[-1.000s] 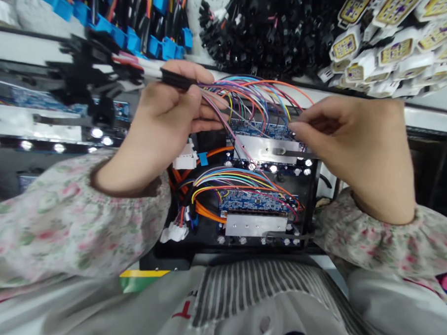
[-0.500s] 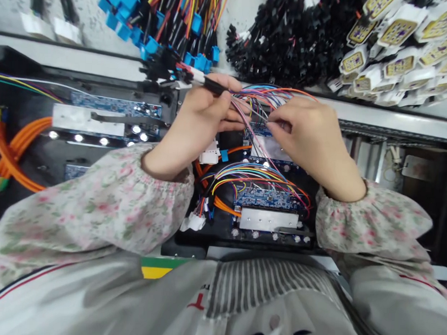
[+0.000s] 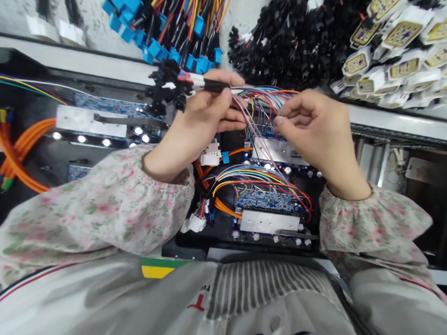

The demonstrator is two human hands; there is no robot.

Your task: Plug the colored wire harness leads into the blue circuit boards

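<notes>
Hands up at the far circuit board point(image 3: 264, 134) in a black tray point(image 3: 190, 242). Left hand point(image 3: 203, 119) has its grip clamped on a wire harness point(image 3: 212, 85): black-sleeved bundle between thumb and fingers, cluster of black connectors point(image 3: 165, 88) sticking out to its left, coloured wires point(image 3: 263, 97) fanning right and down to the board. Right hand point(image 3: 314, 129) pinches fingertips together on those coloured wires just above the board's metal heatsink plate point(image 3: 274, 150). Near circuit board point(image 3: 264, 199) lies closer to the body, own coloured wires looped over it, orange cables point(image 3: 222, 207) and white connectors point(image 3: 193, 223) beside it. Floral sleeves on both arms. Behind: hanging blue connectors point(image 3: 154, 48), black connector bundles point(image 3: 288, 37), white plugs point(image 3: 395, 34). Another board point(image 3: 107, 105) sits at left.
</notes>
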